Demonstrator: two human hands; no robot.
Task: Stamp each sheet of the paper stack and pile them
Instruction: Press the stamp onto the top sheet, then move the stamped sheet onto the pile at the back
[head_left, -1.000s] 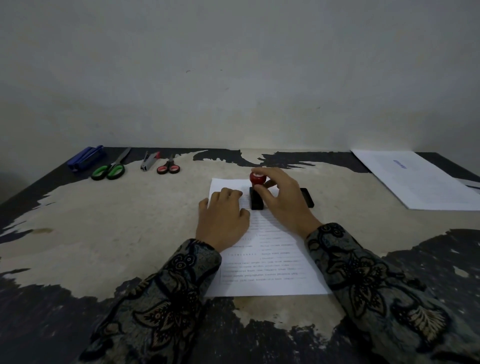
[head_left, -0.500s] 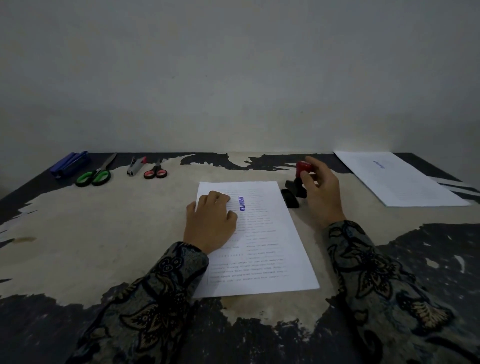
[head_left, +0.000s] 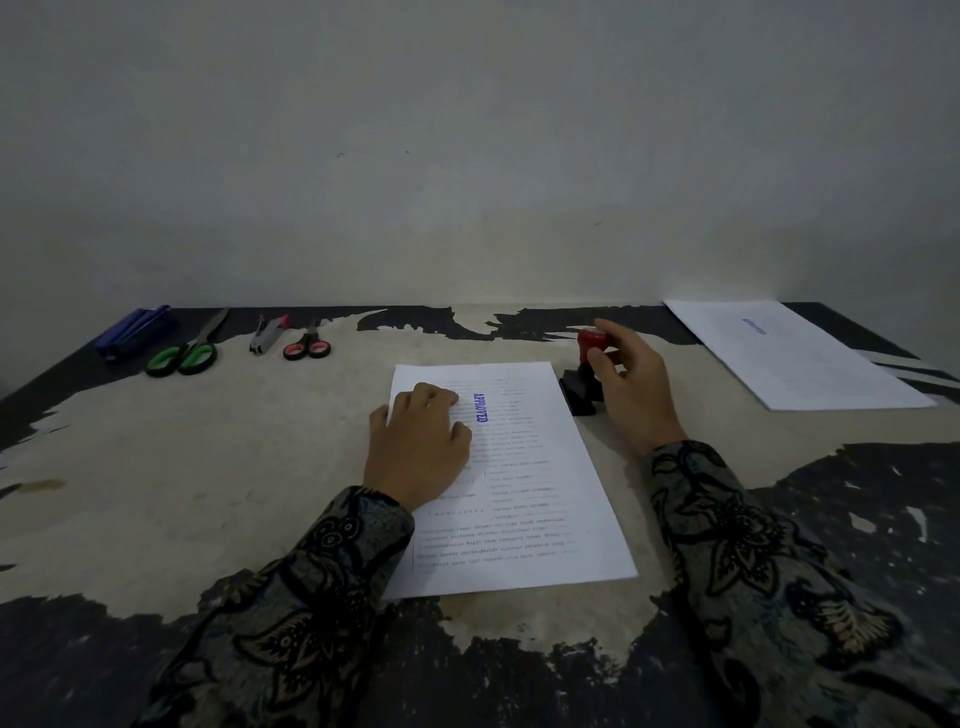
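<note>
A printed sheet (head_left: 540, 499) lies in front of me on the worn table (head_left: 208, 467), bearing a blue "APPROVED" mark (head_left: 481, 407) near its top. My left hand (head_left: 418, 441) rests on the sheet's upper left part with curled fingers, pressing it down. My right hand (head_left: 631, 384) grips the red-knobbed stamp (head_left: 591, 343), which stands on the black ink pad (head_left: 575, 391) just right of the sheet. A pile of stamped sheets (head_left: 800, 358) lies at the far right by the wall.
Along the back left edge lie a blue stapler (head_left: 136, 330), green-handled scissors (head_left: 187, 354), a small grey and red tool (head_left: 267, 335) and red-handled scissors (head_left: 307, 347). A wall rises right behind the table.
My right hand lifted the stamp off the sheet and carried it right onto the ink pad. The blue mark now shows on the paper. My left hand stayed on the sheet.
</note>
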